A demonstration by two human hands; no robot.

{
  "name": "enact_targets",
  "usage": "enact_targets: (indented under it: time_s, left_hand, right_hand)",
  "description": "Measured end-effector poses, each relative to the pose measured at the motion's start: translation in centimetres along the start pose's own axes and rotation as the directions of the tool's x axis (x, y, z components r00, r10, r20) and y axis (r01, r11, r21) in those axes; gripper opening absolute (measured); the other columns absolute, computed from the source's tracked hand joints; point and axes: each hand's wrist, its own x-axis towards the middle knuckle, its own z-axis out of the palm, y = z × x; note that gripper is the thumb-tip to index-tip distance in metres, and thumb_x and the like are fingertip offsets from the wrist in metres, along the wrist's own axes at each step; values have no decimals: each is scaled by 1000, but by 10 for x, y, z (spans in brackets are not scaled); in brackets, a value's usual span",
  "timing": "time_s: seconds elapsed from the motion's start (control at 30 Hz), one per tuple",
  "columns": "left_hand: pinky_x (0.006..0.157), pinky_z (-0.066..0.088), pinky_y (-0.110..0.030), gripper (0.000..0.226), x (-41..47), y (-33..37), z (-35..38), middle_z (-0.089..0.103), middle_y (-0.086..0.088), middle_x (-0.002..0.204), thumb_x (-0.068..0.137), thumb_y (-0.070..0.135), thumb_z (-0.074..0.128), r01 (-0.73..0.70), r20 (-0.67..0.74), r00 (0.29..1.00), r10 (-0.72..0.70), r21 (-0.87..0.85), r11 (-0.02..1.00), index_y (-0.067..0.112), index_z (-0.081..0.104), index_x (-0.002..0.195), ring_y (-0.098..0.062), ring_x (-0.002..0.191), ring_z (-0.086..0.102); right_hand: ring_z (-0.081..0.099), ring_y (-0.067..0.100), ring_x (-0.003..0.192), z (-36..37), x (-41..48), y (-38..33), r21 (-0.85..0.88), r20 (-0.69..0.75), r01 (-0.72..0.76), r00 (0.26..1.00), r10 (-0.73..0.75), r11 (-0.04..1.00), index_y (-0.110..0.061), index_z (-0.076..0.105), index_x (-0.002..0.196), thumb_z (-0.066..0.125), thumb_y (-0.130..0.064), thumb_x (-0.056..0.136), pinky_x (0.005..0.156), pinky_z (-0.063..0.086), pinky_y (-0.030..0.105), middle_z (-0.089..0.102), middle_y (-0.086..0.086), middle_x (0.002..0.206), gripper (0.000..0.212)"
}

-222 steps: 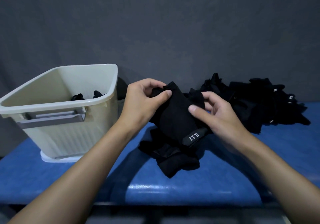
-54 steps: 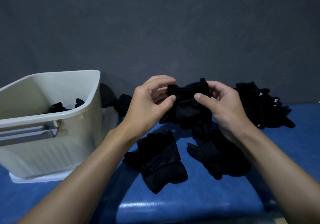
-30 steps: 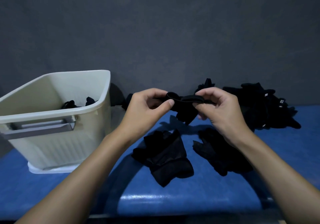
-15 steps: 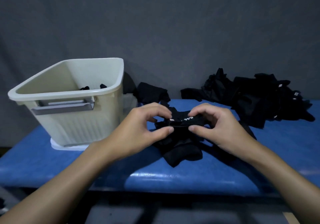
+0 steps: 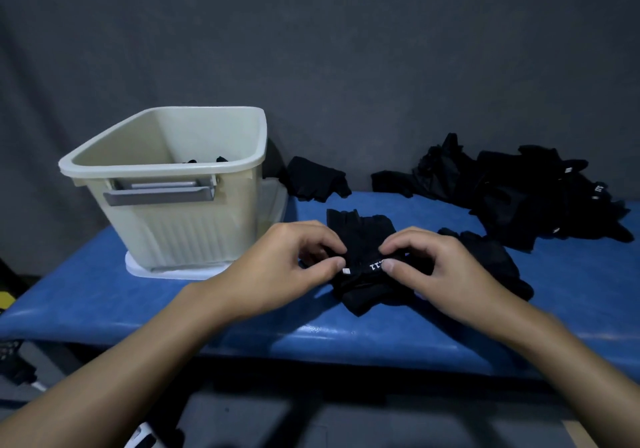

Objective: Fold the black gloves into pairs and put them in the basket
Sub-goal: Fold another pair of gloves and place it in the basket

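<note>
Both hands work low at the centre of the blue tabletop (image 5: 104, 302). L hand (image 5: 287, 267) pinches the held gloves (image 5: 360, 240) at their near edge, thumb & forefinger clamped on the cuff by a small white tag. R hand (image 5: 440, 271) does the same just beside it at 3 o'clock, thumb & forefinger nipped on the cuff over white lettering. The two hands' fingertips are close but apart. The held gloves lie on the tabletop, black & bunched, finger ends toward 12 o'clock, w/ a fold of cloth sticking out toward 6 o'clock under the hands. Can't tell if it's one glove or two layers.

The basket (image 5: 166, 170), cream plastic w/ a grey handle, stands upright at 10 o'clock from the hands on a white base. Bits of black cloth (image 5: 221, 159) show inside, just over its near rim. A loose glove (image 5: 313, 179) lies at 12 o'clock, just beside the basket's right side, at the back edge of the tabletop. Another glove (image 5: 491, 257) lies at 3 o'clock, partly under the R hand. The glove pile (image 5: 519, 198) sits at 2 o'clock, well apart from the basket, w/ small white tags showing.
</note>
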Motion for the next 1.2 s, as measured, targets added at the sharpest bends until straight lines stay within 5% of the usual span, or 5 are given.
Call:
enact_targets:
  time_s: [0.17,0.3,0.5,0.77,1.2]
  left_hand:
    - [70,41,-14,8,9,-10,0,65,14,97,90,19,71,16,-92,996,-3,150,989,19,74,97,-1,86,59]
    - [79,42,-13,16,15,-15,0,67,13,107,90,25,72,61,-4,998,-61,146,987,20,74,105,2,97,61]
    - [99,46,-25,36,15,-9,4,64,15,115,78,36,82,29,147,988,-45,108,994,24,73,111,-2,111,60]
    - [98,44,-41,51,11,-1,0,58,24,109,61,68,66,-2,198,979,-53,268,963,37,72,102,-2,109,54]
    - [81,49,-25,11,8,2,-2,66,12,97,83,21,78,-192,128,977,169,200,961,16,77,93,-7,90,62]
  right_hand:
    - [60,2,99,2,-1,3,-39,-26,-23,999,22,999,-25,69,104,70,-24,88,85,42,11,66,-16,101,17]
    - [60,6,99,2,-2,3,-30,-24,-16,1000,15,999,-27,68,103,74,-22,84,85,43,13,66,-14,102,20]
    - [63,9,97,3,-1,5,-3,-37,-42,998,42,999,-26,70,104,78,-19,80,90,50,29,67,-13,104,26]
    - [61,6,105,3,0,0,30,-60,-17,998,19,999,-20,71,103,79,-9,78,94,46,21,68,-12,107,28]
    - [67,13,97,1,1,0,240,-104,-90,988,118,967,-22,71,102,78,-5,78,89,51,27,71,-6,100,30]
